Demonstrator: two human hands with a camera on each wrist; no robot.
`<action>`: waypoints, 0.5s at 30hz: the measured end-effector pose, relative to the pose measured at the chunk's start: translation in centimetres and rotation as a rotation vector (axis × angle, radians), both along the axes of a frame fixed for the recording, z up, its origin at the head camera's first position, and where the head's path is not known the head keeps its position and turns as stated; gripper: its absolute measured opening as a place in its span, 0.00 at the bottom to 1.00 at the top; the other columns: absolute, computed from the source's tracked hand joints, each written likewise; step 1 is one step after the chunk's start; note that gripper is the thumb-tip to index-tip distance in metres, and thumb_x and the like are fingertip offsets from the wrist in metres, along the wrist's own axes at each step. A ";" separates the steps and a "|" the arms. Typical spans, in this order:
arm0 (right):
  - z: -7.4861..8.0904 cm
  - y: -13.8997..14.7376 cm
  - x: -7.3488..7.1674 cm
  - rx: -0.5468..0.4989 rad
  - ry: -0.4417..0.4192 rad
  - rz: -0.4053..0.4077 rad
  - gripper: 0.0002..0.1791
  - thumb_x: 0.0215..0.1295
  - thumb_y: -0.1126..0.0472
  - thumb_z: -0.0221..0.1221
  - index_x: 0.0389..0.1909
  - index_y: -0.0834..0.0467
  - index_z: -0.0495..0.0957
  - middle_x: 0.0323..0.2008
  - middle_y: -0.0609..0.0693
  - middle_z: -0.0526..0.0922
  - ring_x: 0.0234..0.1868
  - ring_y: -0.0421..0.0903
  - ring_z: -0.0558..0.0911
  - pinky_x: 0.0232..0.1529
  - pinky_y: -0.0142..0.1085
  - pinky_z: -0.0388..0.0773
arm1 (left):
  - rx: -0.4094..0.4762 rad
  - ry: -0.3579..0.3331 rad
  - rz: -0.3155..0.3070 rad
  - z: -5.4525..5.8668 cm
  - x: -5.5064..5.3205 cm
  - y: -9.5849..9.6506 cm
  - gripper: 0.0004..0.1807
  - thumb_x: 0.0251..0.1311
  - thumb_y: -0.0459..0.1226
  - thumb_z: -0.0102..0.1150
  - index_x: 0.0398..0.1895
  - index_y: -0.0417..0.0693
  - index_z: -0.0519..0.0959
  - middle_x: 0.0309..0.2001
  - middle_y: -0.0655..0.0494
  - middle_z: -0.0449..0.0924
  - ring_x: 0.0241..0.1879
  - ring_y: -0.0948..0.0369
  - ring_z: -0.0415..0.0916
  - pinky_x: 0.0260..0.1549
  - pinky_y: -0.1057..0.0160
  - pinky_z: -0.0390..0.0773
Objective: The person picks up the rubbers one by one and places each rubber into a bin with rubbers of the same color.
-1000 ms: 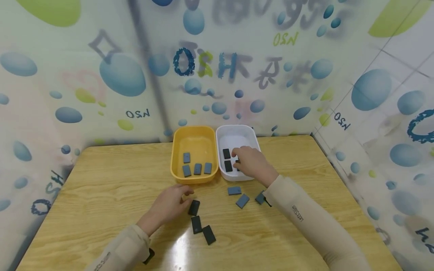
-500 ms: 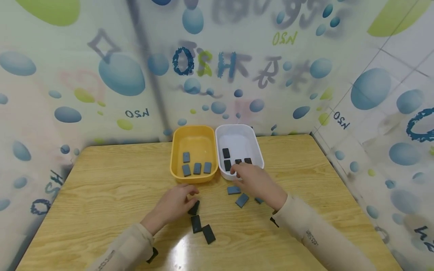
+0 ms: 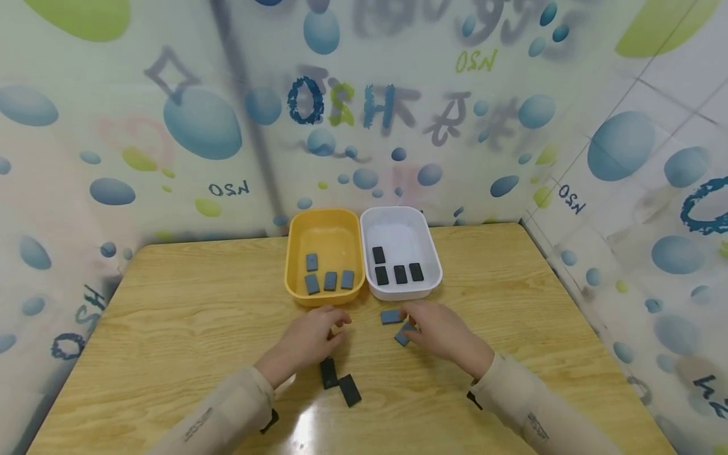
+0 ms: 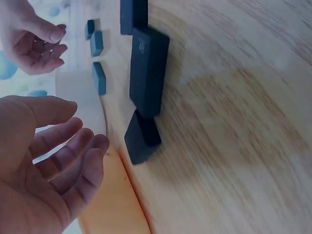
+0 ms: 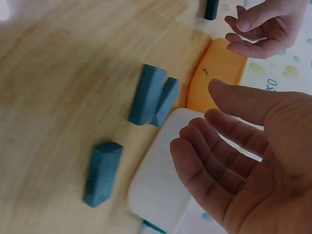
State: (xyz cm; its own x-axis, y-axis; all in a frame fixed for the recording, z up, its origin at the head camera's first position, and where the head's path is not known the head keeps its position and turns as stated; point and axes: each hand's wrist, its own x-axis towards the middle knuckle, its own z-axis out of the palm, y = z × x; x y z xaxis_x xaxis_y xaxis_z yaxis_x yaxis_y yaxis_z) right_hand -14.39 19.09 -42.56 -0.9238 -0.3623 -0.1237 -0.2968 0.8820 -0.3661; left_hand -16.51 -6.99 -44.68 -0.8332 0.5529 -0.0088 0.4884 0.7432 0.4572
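The right hand [image 3: 440,328] was over the white tray [image 3: 398,229] a second ago; now it is back above the bench [image 3: 199,316], near three loose blue-grey blocks [image 3: 390,316]. Its fingers are gently bent and released, holding nothing; the head view shows two of these blocks, while the right wrist view shows all three.

With that hand out of the way, four black blocks [image 3: 400,274] show fully inside the white tray. The yellow tray [image 3: 330,230] beside it holds four blue-grey pieces [image 3: 330,281], as before.

The left hand [image 3: 309,336] has shifted toward the right hand and now hides, in the head view, one of three dark blocks [image 3: 349,390] on the bench; the left wrist view shows all three end to end. Its fingers are also loosely curved, released and holding nothing.
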 end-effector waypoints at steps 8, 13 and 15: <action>-0.7 0.7 0.6 -0.007 -0.045 -0.048 0.11 0.58 0.58 0.68 0.39 0.54 0.79 0.36 0.48 0.82 0.36 0.42 0.79 0.38 0.39 0.77 | -0.068 0.070 -0.123 -1.0 -0.1 1.9 0.11 0.62 0.42 0.62 0.46 0.54 0.81 0.43 0.59 0.82 0.40 0.62 0.81 0.39 0.61 0.80; -0.9 1.1 0.9 0.008 -0.032 -0.062 0.11 0.58 0.59 0.68 0.40 0.55 0.79 0.32 0.48 0.81 0.31 0.40 0.75 0.35 0.38 0.75 | -0.089 0.102 -0.179 -1.5 -0.2 3.4 0.11 0.62 0.42 0.62 0.47 0.54 0.81 0.41 0.59 0.81 0.40 0.62 0.81 0.40 0.61 0.80; -0.9 1.2 1.0 0.010 -0.030 -0.065 0.11 0.58 0.59 0.68 0.40 0.54 0.79 0.31 0.48 0.80 0.30 0.40 0.74 0.35 0.39 0.74 | -0.100 0.110 -0.193 -1.7 -0.3 4.0 0.11 0.63 0.42 0.61 0.48 0.55 0.81 0.43 0.60 0.81 0.41 0.62 0.80 0.42 0.61 0.80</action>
State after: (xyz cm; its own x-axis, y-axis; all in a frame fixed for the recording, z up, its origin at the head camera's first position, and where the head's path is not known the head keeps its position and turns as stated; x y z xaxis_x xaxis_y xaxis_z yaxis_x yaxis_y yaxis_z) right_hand -13.35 20.31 -43.49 -0.9413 -0.3000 -0.1549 -0.2276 0.9027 -0.3652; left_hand -16.79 -3.01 -46.39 -0.7110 0.7031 0.0135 0.6688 0.6701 0.3220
